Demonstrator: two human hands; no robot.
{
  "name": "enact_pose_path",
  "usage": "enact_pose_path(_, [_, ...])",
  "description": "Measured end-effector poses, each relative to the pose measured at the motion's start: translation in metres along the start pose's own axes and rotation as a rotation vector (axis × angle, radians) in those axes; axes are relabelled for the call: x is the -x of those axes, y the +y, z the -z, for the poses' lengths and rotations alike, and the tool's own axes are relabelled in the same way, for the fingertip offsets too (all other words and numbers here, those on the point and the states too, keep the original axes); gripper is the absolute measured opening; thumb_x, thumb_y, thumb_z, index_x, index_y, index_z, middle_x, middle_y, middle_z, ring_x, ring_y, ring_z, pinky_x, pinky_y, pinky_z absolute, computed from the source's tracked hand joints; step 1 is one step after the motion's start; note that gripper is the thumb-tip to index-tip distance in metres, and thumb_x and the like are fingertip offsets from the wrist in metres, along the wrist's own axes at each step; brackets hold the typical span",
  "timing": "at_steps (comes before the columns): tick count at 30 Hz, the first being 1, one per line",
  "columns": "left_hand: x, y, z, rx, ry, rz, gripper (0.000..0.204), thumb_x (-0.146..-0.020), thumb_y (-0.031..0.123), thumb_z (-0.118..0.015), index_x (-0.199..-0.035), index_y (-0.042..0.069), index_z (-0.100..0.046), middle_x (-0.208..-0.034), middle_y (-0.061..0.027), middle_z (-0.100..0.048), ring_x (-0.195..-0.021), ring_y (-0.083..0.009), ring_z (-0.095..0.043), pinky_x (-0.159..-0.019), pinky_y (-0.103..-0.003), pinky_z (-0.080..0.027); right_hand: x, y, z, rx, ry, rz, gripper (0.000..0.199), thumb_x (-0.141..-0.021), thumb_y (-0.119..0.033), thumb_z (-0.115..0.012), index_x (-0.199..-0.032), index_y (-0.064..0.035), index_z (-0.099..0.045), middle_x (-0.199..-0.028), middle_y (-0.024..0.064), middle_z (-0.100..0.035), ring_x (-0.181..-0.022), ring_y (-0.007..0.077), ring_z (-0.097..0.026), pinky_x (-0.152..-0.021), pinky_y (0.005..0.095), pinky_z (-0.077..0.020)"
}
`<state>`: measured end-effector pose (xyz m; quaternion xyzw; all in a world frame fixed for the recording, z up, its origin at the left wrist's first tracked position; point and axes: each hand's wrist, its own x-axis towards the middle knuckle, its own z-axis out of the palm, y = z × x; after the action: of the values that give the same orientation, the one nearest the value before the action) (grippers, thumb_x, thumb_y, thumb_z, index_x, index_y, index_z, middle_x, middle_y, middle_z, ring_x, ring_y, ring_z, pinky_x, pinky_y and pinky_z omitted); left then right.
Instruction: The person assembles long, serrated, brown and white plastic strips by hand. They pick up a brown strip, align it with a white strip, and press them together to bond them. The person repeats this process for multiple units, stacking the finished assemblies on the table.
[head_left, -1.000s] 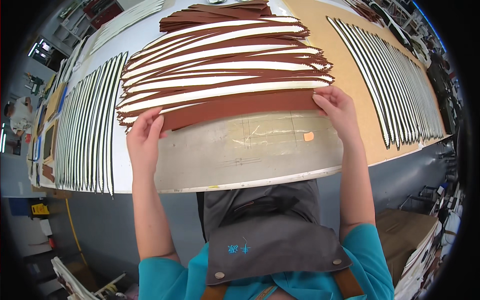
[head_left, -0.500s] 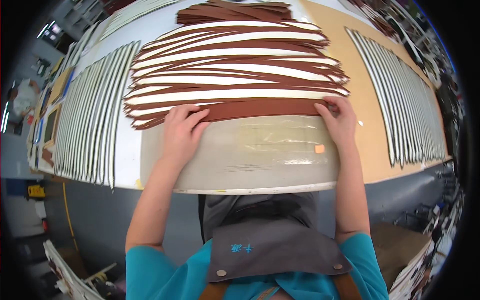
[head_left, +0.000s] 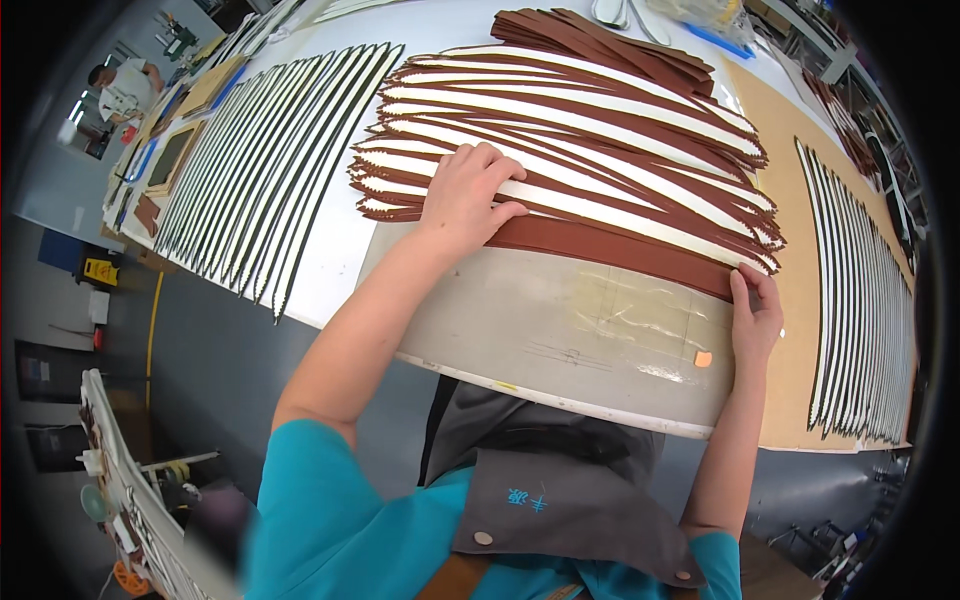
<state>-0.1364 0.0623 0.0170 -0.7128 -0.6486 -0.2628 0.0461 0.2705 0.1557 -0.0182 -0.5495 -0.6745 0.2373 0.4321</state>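
Observation:
A wide pile of long strips, brown and white with jagged ends, lies across the table; one white strip point(head_left: 590, 205) shows near its front. Along the front of the pile runs a broad, flat brown strip point(head_left: 610, 252). My left hand point(head_left: 468, 195) rests on the front left of the pile, its thumb apart from its fingers and reaching toward the brown strip. At the right end of the brown strip, my right hand point(head_left: 757, 310) pinches the corner between thumb and fingers. What lies under my left palm is hidden.
A grey board point(head_left: 480, 310) with a small orange piece point(head_left: 703, 358) lies at the front edge. Rows of dark-edged white strips point(head_left: 290, 170) lie left, and more strips point(head_left: 860, 310) right. Brown strips point(head_left: 600, 45) are stacked behind. Another person point(head_left: 128, 95) stands far left.
The view has turned, so the table now appears tilted. My left hand has moved up from the brown strip onto the pile; my right hand stays at the brown strip's right end.

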Motion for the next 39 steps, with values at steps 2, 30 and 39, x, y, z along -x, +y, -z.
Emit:
enact_pose_path(2, [-0.004,0.001,0.000,-0.003,0.008,-0.009,0.040,-0.079,0.026,-0.085,-0.113,0.012,-0.069,-0.111,-0.0061,-0.061,-0.110,-0.0298,-0.055,-0.099,-0.042,-0.045,0.001,0.001,0.001,-0.037,0.014,0.004,0.021,-0.094,-0.015,-0.074,-0.110,-0.0015,-0.074,-0.105,0.0059,-0.073,-0.101,0.0157,-0.067,-0.095,0.0294,-0.0498])
enact_pose_path(30, [-0.009,0.004,-0.008,-0.114,0.130,-0.071,0.037,-0.076,0.015,-0.086,-0.102,0.010,-0.061,-0.104,-0.0046,-0.061,-0.104,-0.0274,-0.056,-0.095,-0.041,-0.040,0.004,-0.008,-0.005,0.031,0.091,0.103,0.030,-0.090,-0.017,-0.077,-0.117,-0.0071,-0.072,-0.115,0.0101,-0.072,-0.109,0.0266,-0.066,-0.097,0.0368,-0.0513])
enact_pose_path(39, [-0.008,0.010,-0.005,-0.138,0.157,-0.078,0.034,-0.075,0.016,-0.085,-0.099,0.011,-0.061,-0.098,-0.0039,-0.061,-0.101,-0.0266,-0.056,-0.094,-0.041,-0.038,0.004,-0.007,-0.005,0.067,0.092,0.077,0.034,-0.088,-0.015,-0.078,-0.121,-0.0091,-0.071,-0.115,0.0090,-0.071,-0.111,0.0249,-0.065,-0.098,0.0371,-0.0507])
